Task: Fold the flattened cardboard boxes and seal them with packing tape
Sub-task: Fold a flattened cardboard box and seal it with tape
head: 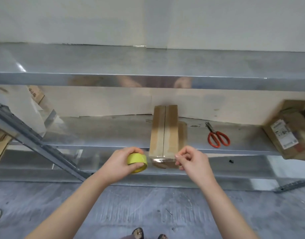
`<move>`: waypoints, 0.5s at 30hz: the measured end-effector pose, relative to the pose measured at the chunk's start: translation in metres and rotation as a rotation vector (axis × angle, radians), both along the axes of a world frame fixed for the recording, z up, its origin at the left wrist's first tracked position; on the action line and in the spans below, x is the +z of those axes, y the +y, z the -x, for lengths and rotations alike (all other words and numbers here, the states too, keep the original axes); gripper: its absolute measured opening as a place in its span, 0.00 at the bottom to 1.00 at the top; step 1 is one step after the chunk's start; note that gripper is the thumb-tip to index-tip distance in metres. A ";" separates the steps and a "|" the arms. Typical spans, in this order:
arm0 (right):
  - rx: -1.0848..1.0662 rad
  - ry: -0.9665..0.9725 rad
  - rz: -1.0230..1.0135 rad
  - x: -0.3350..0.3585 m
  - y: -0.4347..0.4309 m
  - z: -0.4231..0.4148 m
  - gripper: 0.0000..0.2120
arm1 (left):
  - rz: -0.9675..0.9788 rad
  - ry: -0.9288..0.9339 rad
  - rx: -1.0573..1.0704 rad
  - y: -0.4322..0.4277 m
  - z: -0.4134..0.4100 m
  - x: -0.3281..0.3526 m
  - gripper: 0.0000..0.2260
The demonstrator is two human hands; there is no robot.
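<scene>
Left hand [121,163] grips the tape roll [137,162]; right hand [191,161] pinches the tape's free end. The stretched strip crosses the box [163,131] at its near end. The box's long axis and seam run away from the person.

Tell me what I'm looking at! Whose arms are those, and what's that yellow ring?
There is no machine here. A person wears a camera on their head, so you look down along their arms. The left hand grips a yellow tape roll. The right hand pinches the end of a clear tape strip stretched from the roll. Behind them, a folded cardboard box sits on a metal shelf. Red scissors lie to its right, and a labelled box sits at the far right.
</scene>
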State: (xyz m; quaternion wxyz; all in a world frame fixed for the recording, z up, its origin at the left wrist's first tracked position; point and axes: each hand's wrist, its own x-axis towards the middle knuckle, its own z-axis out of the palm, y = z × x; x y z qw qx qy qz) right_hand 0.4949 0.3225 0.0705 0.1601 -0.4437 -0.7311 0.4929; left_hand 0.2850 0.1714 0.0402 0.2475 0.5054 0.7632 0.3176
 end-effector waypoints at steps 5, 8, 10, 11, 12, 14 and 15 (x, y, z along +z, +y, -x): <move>0.053 -0.008 -0.137 0.003 -0.018 -0.001 0.10 | 0.026 0.046 0.004 0.009 0.006 -0.006 0.13; 0.093 0.000 -0.337 0.013 -0.030 -0.004 0.10 | 0.024 0.008 0.018 0.016 0.007 -0.009 0.12; 0.132 0.023 -0.485 0.021 -0.041 -0.005 0.10 | 0.027 0.008 0.035 0.020 0.008 -0.013 0.13; 0.158 0.023 -0.529 0.025 -0.047 -0.005 0.09 | 0.032 0.028 0.041 0.022 0.009 -0.016 0.13; 0.184 0.013 -0.546 0.026 -0.051 -0.006 0.09 | 0.039 0.050 0.045 0.023 0.011 -0.018 0.13; 0.188 -0.025 -0.514 0.021 -0.049 -0.007 0.10 | 0.060 0.078 0.041 0.023 0.015 -0.021 0.13; 0.160 -0.044 -0.478 0.017 -0.043 -0.009 0.10 | 0.067 0.097 0.035 0.022 0.015 -0.021 0.13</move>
